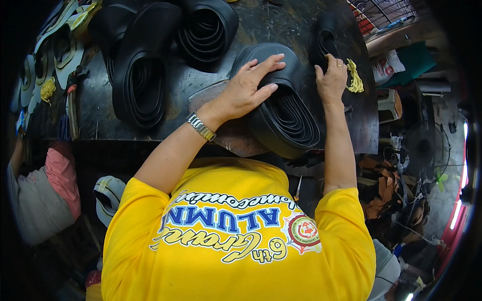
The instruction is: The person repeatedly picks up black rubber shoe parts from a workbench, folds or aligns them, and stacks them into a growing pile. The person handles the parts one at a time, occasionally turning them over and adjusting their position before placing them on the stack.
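A stack of nested black shoe uppers (293, 118) sits at the near edge of the dark table, in front of me. My left hand (248, 88) lies across its top with the fingers spread. Over to the right, my right hand (332, 80) is beside a smaller black upper (326, 37). Its index finger is at the upper's near end, with the thumb held apart. Whether it grips the piece is hard to see. A worn flat board (208, 95) is partly hidden under my left hand and the stack.
More nested black uppers (138, 93) and another stack (208, 32) stand at the far left of the table (90, 118). Yellow cord (355, 76) lies right of my right hand. Pale cut pieces (68, 55) are at the left edge. A fan (427, 145) and brown scraps (384, 185) are at right.
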{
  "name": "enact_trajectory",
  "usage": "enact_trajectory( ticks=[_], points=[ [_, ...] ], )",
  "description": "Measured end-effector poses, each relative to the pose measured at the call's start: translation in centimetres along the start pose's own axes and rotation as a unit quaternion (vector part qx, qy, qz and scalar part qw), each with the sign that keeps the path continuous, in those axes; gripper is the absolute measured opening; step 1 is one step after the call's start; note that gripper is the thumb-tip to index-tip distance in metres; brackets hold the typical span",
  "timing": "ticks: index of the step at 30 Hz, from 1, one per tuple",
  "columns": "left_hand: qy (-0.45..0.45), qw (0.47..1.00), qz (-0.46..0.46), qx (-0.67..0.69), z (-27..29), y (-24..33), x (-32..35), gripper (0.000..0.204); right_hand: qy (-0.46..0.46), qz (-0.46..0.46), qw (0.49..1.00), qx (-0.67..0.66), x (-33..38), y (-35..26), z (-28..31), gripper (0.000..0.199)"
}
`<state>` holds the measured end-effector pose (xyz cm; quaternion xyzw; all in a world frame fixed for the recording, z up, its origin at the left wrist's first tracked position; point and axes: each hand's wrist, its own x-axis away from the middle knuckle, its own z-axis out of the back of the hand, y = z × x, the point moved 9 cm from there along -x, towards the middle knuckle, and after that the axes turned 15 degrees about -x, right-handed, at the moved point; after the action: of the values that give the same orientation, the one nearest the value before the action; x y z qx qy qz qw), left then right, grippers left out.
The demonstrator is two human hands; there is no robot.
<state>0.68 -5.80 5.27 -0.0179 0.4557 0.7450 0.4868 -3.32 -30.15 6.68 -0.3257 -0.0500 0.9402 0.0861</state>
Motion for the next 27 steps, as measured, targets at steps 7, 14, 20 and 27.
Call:
enact_trajectory(
  ticks=[7, 14, 20, 27],
  points=[
    [0.028, 0.999, -0.004, -0.023, 1.5, 0.4, -0.5, 0.026, 0.012, 0.006, 1.0, -0.025, 0.7, -0.2, -0.9, 0.051],
    [-0.036, 0.994, -0.024, -0.104, 1.0, 1.2, -1.2, 0.018, 0.046, 0.042, 0.998, 0.025, 0.4, -0.6, -0.8, 0.053],
    [-0.05, 0.991, -0.042, -0.119, 1.5, 2.7, -1.3, 0.031, 0.033, 0.014, 0.999, -0.019, -0.7, 0.5, -0.9, 0.05],
    [-0.093, 0.988, -0.017, -0.121, 1.2, 2.7, -1.6, 0.037, -0.014, -0.018, 0.999, -0.048, -0.2, 1.5, -2.3, 0.035]
  ],
)
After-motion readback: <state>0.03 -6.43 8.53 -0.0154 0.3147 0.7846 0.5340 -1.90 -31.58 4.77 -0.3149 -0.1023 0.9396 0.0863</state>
